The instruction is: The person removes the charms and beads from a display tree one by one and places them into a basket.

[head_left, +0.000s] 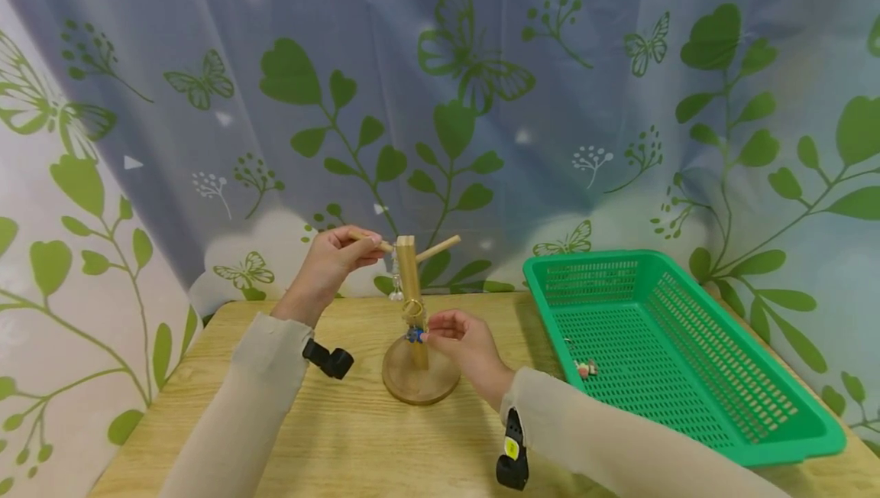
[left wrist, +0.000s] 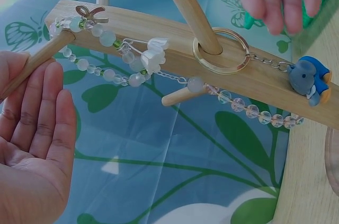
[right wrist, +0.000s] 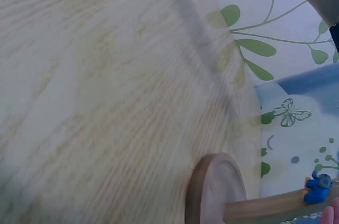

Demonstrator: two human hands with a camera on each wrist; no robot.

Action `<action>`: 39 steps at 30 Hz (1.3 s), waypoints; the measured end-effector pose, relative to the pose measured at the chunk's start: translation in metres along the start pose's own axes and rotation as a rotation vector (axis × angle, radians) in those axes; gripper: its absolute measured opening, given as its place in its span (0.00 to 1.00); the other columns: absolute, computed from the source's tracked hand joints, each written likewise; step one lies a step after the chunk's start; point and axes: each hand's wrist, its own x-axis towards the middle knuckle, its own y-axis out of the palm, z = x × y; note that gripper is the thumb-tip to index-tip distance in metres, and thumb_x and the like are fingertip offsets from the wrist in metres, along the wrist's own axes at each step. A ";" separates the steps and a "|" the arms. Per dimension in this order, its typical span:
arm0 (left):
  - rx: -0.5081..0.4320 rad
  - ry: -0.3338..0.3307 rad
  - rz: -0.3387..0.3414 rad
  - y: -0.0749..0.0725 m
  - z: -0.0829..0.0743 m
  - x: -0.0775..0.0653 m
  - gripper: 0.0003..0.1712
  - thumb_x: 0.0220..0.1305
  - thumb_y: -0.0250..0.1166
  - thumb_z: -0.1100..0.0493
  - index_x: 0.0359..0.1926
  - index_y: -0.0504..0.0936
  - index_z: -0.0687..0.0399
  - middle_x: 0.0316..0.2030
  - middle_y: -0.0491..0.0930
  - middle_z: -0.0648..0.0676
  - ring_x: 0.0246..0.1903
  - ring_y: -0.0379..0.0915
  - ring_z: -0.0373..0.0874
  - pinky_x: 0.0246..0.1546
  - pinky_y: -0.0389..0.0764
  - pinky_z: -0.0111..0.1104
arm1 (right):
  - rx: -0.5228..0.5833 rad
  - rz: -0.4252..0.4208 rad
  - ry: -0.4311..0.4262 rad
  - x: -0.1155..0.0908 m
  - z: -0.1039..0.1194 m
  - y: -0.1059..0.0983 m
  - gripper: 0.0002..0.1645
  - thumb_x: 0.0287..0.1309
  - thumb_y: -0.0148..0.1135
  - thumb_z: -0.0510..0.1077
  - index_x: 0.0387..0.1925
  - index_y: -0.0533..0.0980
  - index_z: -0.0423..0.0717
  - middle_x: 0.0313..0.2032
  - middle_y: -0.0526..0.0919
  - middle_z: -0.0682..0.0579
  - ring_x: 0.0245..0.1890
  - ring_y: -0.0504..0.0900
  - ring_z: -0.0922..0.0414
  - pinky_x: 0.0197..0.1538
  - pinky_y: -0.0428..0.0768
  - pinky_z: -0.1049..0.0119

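Observation:
A wooden peg stand (head_left: 410,273) with a round base rises from the table. My left hand (head_left: 337,257) pinches its left peg (left wrist: 39,61) between thumb and index finger, the other fingers extended below. From that peg hangs a beaded bracelet (left wrist: 108,38) with a white flower charm (left wrist: 154,54), plus a clear bead strand (left wrist: 251,110). On the front peg (left wrist: 185,7) is the gold ring of a keychain, whose blue elephant-like figure (left wrist: 310,80) lies against the post. Close to the figure is my right hand (head_left: 467,345), its fingers loosely bent and apart from it in the left wrist view.
A green plastic basket (head_left: 646,360) stands on the right of the table, with a small figure keychain (head_left: 587,369) inside near its left wall. Another peg (head_left: 440,248) juts up to the right from the post. Behind the table (head_left: 330,422) hangs a leaf-patterned curtain (head_left: 385,32).

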 end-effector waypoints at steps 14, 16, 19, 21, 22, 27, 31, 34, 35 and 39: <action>-0.013 0.018 0.004 0.001 0.000 -0.001 0.09 0.65 0.60 0.63 0.29 0.83 0.48 0.28 0.83 0.45 0.31 0.80 0.36 0.42 0.80 0.29 | 0.047 -0.099 -0.065 0.002 -0.017 0.018 0.15 0.53 0.66 0.33 0.41 0.74 0.29 0.40 0.80 0.39 0.37 0.78 0.59 0.43 0.78 0.70; -0.021 0.023 0.005 0.001 0.000 0.000 0.10 0.65 0.60 0.63 0.29 0.83 0.47 0.28 0.83 0.45 0.31 0.80 0.37 0.42 0.80 0.29 | 0.060 -0.118 -0.085 0.002 -0.020 0.021 0.14 0.52 0.66 0.31 0.41 0.74 0.28 0.40 0.80 0.38 0.36 0.78 0.59 0.42 0.77 0.72; -0.029 0.030 0.007 0.000 0.000 0.000 0.11 0.66 0.60 0.63 0.28 0.83 0.47 0.28 0.84 0.45 0.31 0.80 0.36 0.42 0.80 0.30 | 0.082 -0.139 -0.105 0.002 -0.025 0.024 0.15 0.50 0.66 0.29 0.40 0.74 0.26 0.39 0.80 0.36 0.36 0.79 0.58 0.41 0.77 0.74; -0.033 0.029 0.010 0.000 0.001 0.001 0.10 0.65 0.60 0.63 0.28 0.83 0.47 0.28 0.84 0.45 0.31 0.80 0.36 0.42 0.80 0.30 | 0.081 -0.150 -0.110 0.002 -0.027 0.026 0.14 0.50 0.66 0.29 0.40 0.74 0.26 0.39 0.80 0.36 0.36 0.79 0.57 0.40 0.78 0.75; -0.033 0.029 0.009 0.000 0.001 0.001 0.10 0.65 0.60 0.63 0.28 0.83 0.47 0.28 0.84 0.45 0.30 0.80 0.36 0.42 0.80 0.30 | 0.074 -0.154 -0.110 0.001 -0.029 0.026 0.14 0.50 0.66 0.29 0.40 0.74 0.26 0.39 0.80 0.36 0.37 0.79 0.57 0.40 0.78 0.75; -0.028 0.024 0.003 0.001 0.001 -0.001 0.09 0.65 0.61 0.62 0.29 0.83 0.47 0.28 0.83 0.45 0.30 0.80 0.36 0.42 0.80 0.29 | 0.069 -0.162 -0.086 -0.002 -0.038 0.028 0.14 0.51 0.66 0.30 0.40 0.74 0.29 0.39 0.80 0.40 0.38 0.79 0.57 0.40 0.78 0.74; -0.020 0.025 -0.001 0.001 0.000 -0.001 0.07 0.65 0.61 0.62 0.30 0.83 0.49 0.29 0.83 0.45 0.32 0.80 0.37 0.43 0.80 0.29 | 0.089 -0.176 -0.079 -0.001 -0.044 0.030 0.14 0.51 0.66 0.31 0.40 0.75 0.30 0.40 0.81 0.40 0.38 0.79 0.56 0.41 0.78 0.73; -0.014 0.020 -0.005 0.001 0.000 -0.001 0.06 0.64 0.62 0.61 0.30 0.83 0.49 0.29 0.83 0.45 0.32 0.80 0.37 0.45 0.80 0.32 | 0.103 -0.188 -0.081 -0.001 -0.047 0.032 0.13 0.51 0.66 0.30 0.40 0.75 0.30 0.39 0.81 0.40 0.38 0.79 0.57 0.41 0.78 0.74; -0.013 0.019 -0.003 0.001 0.000 -0.001 0.06 0.64 0.62 0.61 0.30 0.83 0.49 0.29 0.83 0.45 0.32 0.80 0.38 0.46 0.79 0.33 | 0.110 -0.191 -0.081 0.000 -0.047 0.032 0.13 0.51 0.66 0.30 0.40 0.76 0.30 0.38 0.81 0.40 0.37 0.79 0.58 0.41 0.78 0.74; -0.009 0.013 -0.010 0.002 0.000 -0.001 0.07 0.65 0.61 0.61 0.30 0.83 0.48 0.28 0.83 0.45 0.31 0.80 0.37 0.48 0.79 0.36 | 0.136 -0.204 -0.101 -0.005 -0.041 0.035 0.12 0.50 0.65 0.28 0.38 0.75 0.27 0.37 0.82 0.38 0.35 0.79 0.58 0.39 0.78 0.75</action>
